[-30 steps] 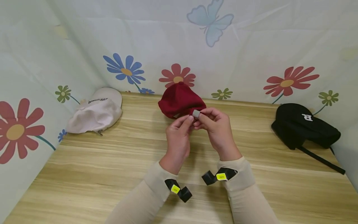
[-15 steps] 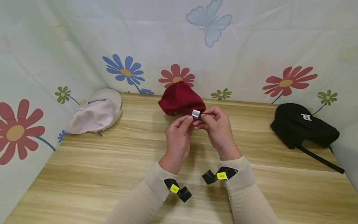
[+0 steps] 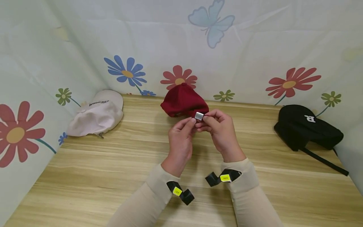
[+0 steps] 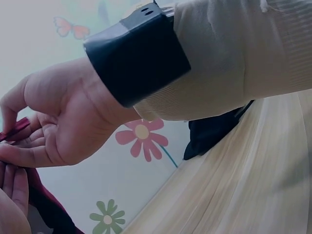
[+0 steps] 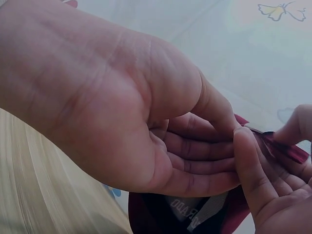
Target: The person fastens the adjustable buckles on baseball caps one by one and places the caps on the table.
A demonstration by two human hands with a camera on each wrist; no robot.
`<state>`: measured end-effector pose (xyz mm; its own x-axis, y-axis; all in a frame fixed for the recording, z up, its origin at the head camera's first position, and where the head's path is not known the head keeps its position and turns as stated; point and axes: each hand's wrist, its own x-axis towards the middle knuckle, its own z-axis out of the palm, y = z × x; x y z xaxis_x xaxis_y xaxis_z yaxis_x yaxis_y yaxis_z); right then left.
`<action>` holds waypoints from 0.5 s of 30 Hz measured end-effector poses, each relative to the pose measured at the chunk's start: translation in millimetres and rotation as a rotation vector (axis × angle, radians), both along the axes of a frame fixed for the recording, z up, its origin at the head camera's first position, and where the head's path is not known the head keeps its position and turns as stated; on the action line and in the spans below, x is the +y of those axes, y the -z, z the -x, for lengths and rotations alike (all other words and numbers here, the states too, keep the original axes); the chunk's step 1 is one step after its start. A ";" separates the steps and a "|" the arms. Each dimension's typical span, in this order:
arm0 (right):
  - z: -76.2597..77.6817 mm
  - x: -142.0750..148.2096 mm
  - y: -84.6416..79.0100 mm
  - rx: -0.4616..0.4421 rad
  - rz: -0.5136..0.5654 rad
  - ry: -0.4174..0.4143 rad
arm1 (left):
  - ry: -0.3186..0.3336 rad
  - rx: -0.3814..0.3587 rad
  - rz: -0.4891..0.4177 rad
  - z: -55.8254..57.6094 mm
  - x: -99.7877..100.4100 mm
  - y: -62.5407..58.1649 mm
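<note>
The left grip (image 3: 180, 142) pinches the red strap (image 4: 18, 128) beside its silver buckle (image 3: 199, 116), and the right grip (image 3: 224, 132) is clamped on the strap's opposite side. Over the tabletop (image 3: 113, 176), the red cap (image 3: 184, 102) sits toward 11 o'clock from both grips. Its crown points to 12, the strap lying lengthwise about 9 to 3 o'clock

My head camera looks forward and down over the table (image 3: 113, 176); close-in wrist views, facing across, share my left hand (image 3: 181, 143) and right hand (image 3: 226, 135).
</note>
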<state>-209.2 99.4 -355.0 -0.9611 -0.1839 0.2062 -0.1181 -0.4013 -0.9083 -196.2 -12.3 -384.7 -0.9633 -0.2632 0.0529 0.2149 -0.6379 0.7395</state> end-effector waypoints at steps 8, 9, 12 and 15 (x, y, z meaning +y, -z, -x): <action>-0.4 -0.1 0.1 -0.007 0.055 -0.023 | 0.008 0.017 -0.010 0.8 -0.8 0.5; -0.2 0.2 0.3 -0.001 0.062 -0.033 | 0.008 0.018 -0.008 0.7 -0.8 0.5; 1.2 1.6 1.8 0.013 0.072 -0.064 | 0.010 0.015 -0.003 0.3 -0.8 0.2; 2.1 2.5 2.5 0.015 0.060 -0.076 | 0.010 0.010 0.002 0.0 -0.9 0.3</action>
<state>-211.3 101.9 -357.5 -0.9417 -0.2427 0.2330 -0.0985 -0.4632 -0.8808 -196.2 -13.2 -385.0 -0.9653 -0.2536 0.0631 0.2160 -0.6384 0.7388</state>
